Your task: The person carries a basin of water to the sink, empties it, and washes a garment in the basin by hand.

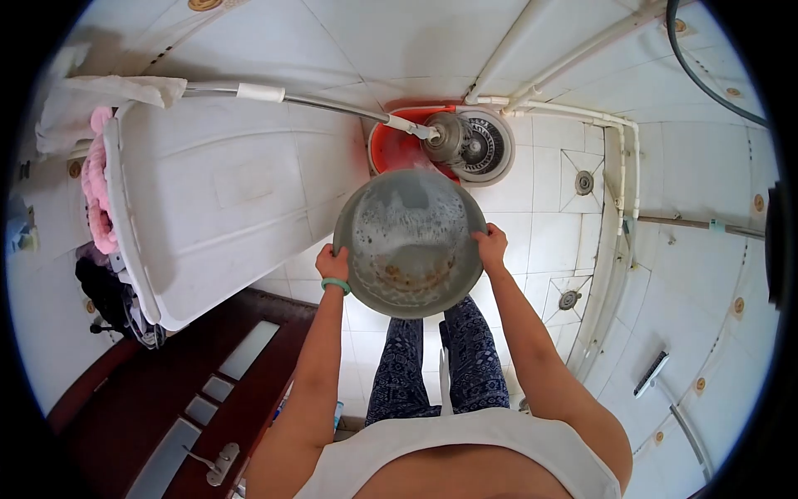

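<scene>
A round grey basin is held out in front of my body, its wet, stained inside facing me. My left hand grips its left rim, with a green bracelet at the wrist. On the right rim, my right hand is closed with the thumb over the edge. Just beyond the basin's far rim stands a red bucket, partly hidden by it. Beside the bucket is a mop bucket's round spinner, and a mop head on a metal pole leans over both.
A large white lidded container stands at the left, with pink cloth beyond its edge. A dark red door is at the lower left. Floor drains sit to the right, near wall pipes. A shower head hangs at far right.
</scene>
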The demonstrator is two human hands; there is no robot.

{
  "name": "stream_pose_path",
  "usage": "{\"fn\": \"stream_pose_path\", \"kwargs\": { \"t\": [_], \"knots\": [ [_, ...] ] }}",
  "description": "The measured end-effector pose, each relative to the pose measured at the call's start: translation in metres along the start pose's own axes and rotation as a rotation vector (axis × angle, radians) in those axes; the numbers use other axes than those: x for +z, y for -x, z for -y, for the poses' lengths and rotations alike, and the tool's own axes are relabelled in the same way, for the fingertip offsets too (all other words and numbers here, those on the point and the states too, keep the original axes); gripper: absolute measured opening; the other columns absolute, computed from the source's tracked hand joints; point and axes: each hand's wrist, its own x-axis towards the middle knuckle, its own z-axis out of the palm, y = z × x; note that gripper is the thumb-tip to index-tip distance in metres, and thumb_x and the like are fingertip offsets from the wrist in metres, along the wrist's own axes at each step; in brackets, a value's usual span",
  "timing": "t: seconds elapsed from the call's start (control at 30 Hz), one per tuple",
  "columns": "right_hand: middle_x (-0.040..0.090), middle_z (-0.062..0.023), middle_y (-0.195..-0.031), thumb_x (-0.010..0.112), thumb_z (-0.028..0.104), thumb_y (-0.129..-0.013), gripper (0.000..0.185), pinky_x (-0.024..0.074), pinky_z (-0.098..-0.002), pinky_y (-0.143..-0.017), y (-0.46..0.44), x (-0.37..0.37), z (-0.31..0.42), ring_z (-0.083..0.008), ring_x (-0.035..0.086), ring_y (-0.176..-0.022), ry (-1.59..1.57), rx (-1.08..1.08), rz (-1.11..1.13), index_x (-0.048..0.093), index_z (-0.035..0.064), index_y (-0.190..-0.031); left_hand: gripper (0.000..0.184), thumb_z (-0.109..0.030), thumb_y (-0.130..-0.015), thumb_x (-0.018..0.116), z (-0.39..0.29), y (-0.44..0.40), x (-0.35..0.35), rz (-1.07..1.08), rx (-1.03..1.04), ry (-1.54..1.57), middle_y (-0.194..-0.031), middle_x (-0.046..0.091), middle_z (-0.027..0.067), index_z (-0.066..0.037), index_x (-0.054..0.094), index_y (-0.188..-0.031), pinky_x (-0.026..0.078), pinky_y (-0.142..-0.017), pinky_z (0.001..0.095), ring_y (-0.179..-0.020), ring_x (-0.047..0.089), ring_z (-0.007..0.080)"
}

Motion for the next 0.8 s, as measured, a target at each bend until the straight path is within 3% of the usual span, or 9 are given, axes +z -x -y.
{"fn": "stream_pose_path", "kwargs": {
  "t": [0.07,0.2,0.27,0.3,0.57,0.8],
  "knots": [
    [0.056,-0.0058,-0.059,0.063,0.01,-0.062,0.014,0.042,-0.0293,-0.054,-0.005,0.0,0.001,-0.0146,0.05,-0.054,0.11,0.008,0.044,0.06,-0.0008,-0.07,0.022,-0.017,-0.067,0.064,0.004,-0.004,0.0,-0.003,-0.011,0.011,-0.055,0.052,0.0108,0.0,0.051,-0.064,0.04,-0.051,0.0349,-0.049,0.047,0.0212],
    [0.056,-0.0059,-0.059,0.063,0.011,-0.061,0.015,0.0422,-0.0297,-0.054,-0.006,0.002,0.0,-0.0147,0.051,-0.054,0.107,-0.012,0.048,0.06,-0.0007,-0.071,0.021,-0.017,-0.067,0.064,-0.01,-0.003,-0.008,-0.012,0.021,-0.041,-0.056,0.052,0.0111,0.0,0.052,-0.064,0.04,-0.052,0.0348,-0.05,0.047,0.0212],
    [0.056,-0.0057,-0.059,0.063,0.01,-0.061,0.016,0.0419,-0.0299,-0.054,0.002,0.0,0.016,-0.0144,0.051,-0.055,0.054,0.023,0.038,0.061,-0.0009,-0.072,0.013,-0.01,-0.071,0.063,-0.026,0.0,-0.013,0.004,0.022,-0.048,-0.056,0.053,0.0043,0.001,0.056,-0.068,0.039,-0.051,0.0286,-0.052,0.046,0.0107],
    [0.056,-0.0057,-0.059,0.063,0.01,-0.061,0.016,0.0419,-0.0299,-0.054,0.003,0.001,0.016,-0.0144,0.051,-0.055,0.054,0.02,0.039,0.061,-0.0009,-0.072,0.013,-0.01,-0.071,0.063,-0.026,0.0,-0.012,0.001,0.022,-0.046,-0.056,0.053,0.0043,0.001,0.056,-0.068,0.039,-0.051,0.0286,-0.052,0.046,0.0107],
    [0.046,-0.0008,-0.054,0.06,0.006,-0.065,0.011,0.0354,-0.026,-0.049,0.006,-0.007,0.025,-0.0081,0.039,-0.052,-0.098,-0.178,-0.047,0.052,-0.0018,-0.064,0.015,-0.009,-0.072,0.064,-0.048,0.016,-0.016,-0.111,0.063,0.278,-0.057,0.049,-0.0002,0.001,0.053,-0.068,0.036,-0.05,0.0245,-0.053,0.042,0.0066],
    [0.04,0.0015,-0.052,0.062,0.005,-0.067,0.018,0.0307,-0.0244,-0.047,0.047,-0.039,0.083,-0.0064,0.034,-0.051,-0.183,-0.286,-0.039,0.046,-0.0003,-0.06,0.018,-0.008,-0.075,0.063,-0.09,0.048,-0.075,-0.166,0.101,0.407,-0.057,0.047,-0.0017,0.0,0.05,-0.067,0.034,-0.049,0.0238,-0.053,0.039,0.0055]
  ]
}}
